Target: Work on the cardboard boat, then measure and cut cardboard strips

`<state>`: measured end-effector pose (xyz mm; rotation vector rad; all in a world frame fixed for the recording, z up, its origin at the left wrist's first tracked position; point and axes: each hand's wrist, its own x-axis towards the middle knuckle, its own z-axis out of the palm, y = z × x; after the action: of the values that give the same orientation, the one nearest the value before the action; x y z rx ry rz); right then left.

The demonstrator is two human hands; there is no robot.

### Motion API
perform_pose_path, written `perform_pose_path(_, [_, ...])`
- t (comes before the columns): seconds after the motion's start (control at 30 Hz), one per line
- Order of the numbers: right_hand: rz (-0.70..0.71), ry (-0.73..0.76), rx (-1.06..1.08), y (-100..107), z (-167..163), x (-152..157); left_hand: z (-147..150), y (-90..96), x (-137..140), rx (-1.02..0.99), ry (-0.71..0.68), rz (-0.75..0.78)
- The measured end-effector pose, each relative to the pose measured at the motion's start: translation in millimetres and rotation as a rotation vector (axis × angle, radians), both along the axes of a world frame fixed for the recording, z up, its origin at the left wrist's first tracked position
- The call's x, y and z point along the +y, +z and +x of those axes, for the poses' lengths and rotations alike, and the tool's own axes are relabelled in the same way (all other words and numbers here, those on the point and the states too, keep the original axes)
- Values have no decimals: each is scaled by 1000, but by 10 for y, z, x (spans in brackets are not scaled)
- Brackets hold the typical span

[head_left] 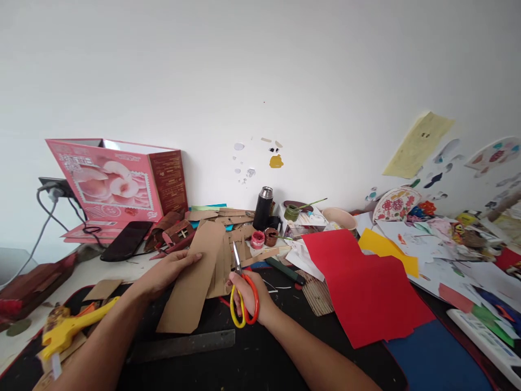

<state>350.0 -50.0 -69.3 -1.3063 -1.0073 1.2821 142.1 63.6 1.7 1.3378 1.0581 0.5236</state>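
Note:
My left hand [183, 267] grips the left edge of a long brown cardboard piece [194, 290], thumb on its face. The piece has clipped corners at its near end and slants away from me over a black mat. Closed around scissors [239, 258] with one yellow and one red handle loop is my right hand [254, 293]. The scissor blades point away from me, look nearly together, and lie to the right of the cardboard. Other cardboard strips [222, 269] lie just behind and right of the piece. A clear ruler [187, 345] rests on the mat below it.
At left are a yellow glue gun [69, 328], a phone [127, 240] and a pink box [118, 187]. Paint jars [258, 239] and a black flask [264, 209] stand by the wall. Red sheets [362, 288] cover the right side, near a white remote-like object [484, 345].

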Motion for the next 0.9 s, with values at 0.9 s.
perform_pose_path(0.9, [-144, 103, -683, 833, 1116, -922, -25, -2, 52, -125, 213, -6])
